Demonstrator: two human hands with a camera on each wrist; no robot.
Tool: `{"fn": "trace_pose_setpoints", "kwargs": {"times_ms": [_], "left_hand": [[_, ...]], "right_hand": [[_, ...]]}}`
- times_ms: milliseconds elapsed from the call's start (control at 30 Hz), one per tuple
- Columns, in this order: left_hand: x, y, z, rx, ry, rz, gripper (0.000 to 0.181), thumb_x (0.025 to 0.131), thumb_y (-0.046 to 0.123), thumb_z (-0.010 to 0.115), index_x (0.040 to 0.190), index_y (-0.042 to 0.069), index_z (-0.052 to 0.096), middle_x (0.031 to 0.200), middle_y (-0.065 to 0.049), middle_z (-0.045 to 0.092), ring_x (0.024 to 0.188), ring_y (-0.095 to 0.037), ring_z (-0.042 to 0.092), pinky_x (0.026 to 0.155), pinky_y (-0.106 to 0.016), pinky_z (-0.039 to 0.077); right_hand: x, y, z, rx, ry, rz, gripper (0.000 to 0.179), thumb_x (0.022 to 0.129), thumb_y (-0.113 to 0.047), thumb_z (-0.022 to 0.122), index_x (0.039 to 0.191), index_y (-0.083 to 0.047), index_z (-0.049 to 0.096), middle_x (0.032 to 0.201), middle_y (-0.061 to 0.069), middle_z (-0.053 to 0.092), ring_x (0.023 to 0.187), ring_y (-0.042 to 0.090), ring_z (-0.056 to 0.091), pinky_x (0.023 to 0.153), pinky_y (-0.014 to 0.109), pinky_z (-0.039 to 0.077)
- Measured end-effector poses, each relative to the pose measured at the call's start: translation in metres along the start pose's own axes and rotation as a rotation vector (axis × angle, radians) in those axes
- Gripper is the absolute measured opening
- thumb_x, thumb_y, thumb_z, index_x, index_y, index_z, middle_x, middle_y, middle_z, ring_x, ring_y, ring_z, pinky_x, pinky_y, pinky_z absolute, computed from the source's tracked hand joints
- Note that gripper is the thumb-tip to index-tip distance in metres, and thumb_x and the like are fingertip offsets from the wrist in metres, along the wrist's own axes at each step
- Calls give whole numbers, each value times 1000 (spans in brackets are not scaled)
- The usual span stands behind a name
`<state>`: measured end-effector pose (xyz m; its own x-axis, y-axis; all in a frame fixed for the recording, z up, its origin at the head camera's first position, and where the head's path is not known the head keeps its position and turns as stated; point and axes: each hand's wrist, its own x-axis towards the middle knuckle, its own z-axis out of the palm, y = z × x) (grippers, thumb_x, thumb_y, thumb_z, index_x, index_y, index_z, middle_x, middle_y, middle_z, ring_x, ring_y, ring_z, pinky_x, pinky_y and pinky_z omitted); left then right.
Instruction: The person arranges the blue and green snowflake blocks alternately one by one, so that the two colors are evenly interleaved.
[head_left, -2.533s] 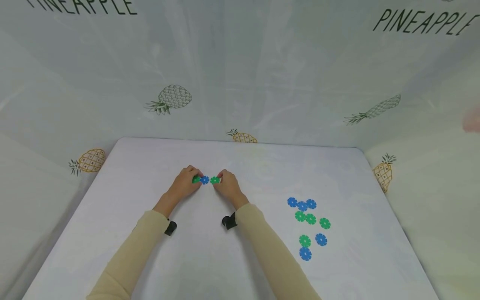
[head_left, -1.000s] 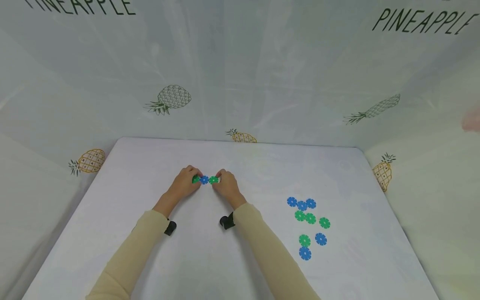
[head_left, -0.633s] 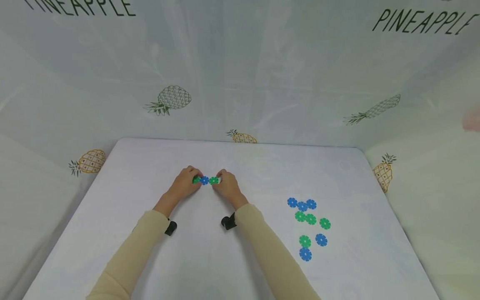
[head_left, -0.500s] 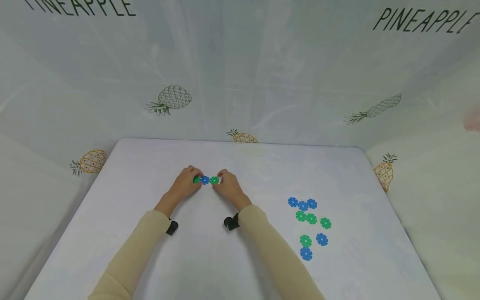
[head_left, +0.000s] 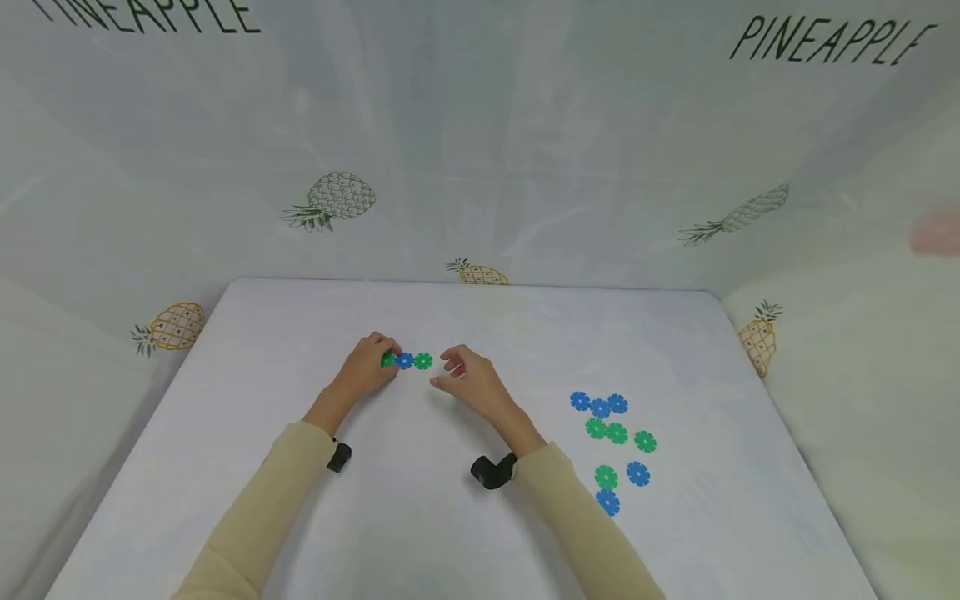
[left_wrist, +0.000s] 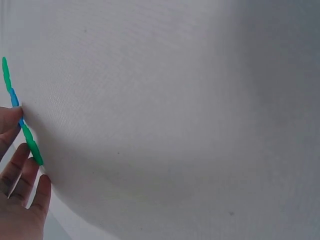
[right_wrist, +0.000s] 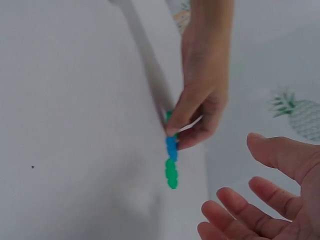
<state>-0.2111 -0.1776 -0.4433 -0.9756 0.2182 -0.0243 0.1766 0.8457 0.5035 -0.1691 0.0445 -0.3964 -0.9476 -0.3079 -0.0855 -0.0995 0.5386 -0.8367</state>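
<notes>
A short row of notched interlocking discs, green, blue and green, is joined edge to edge at the table's left-centre. My left hand [head_left: 365, 367] pinches it near the left green disc [head_left: 387, 359], partly hidden by the fingers, and the middle blue disc [head_left: 405, 361]. The right-hand green disc [head_left: 423, 361] sticks out free. In the left wrist view the row appears edge-on, the thumb at the blue disc [left_wrist: 14, 98]. My right hand [head_left: 476, 382] is just right of the row, fingers spread and holding nothing; the right wrist view shows it apart from the end green disc [right_wrist: 171, 173].
On the right of the white table [head_left: 360, 517] lie several loose discs, among them three blue discs [head_left: 600, 408] in a cluster, a lone green disc [head_left: 645, 442] and a blue disc [head_left: 638, 473]. The right sleeve [head_left: 592, 525] passes close to the nearest blue disc [head_left: 609, 502].
The right-hand green disc was brought against the blue disc and joined to it. My right hand then let go and drew back to the right; my left hand kept its hold.
</notes>
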Motion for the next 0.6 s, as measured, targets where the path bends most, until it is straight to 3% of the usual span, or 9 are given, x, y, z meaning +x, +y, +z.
{"fn": "trace_pose_setpoints", "kwargs": {"times_ms": [333, 600], "left_hand": [[1, -6, 3, -27, -8, 11, 24, 85, 12, 63, 108, 6, 61, 120, -16, 51, 116, -35, 44, 100, -49, 38], [-2, 0, -1, -34, -9, 12, 24, 85, 11, 62, 109, 5, 61, 121, -17, 51, 115, -35, 44, 100, -49, 37]], "right_hand": [[-61, 12, -33, 21, 108, -14, 34, 83, -28, 70, 111, -11, 60, 108, 10, 64, 101, 22, 57, 92, 40, 46], [-104, 37, -61, 3, 226, 102, 36, 83, -30, 69, 113, -11, 60, 109, 7, 64, 103, 20, 57, 93, 41, 46]]}}
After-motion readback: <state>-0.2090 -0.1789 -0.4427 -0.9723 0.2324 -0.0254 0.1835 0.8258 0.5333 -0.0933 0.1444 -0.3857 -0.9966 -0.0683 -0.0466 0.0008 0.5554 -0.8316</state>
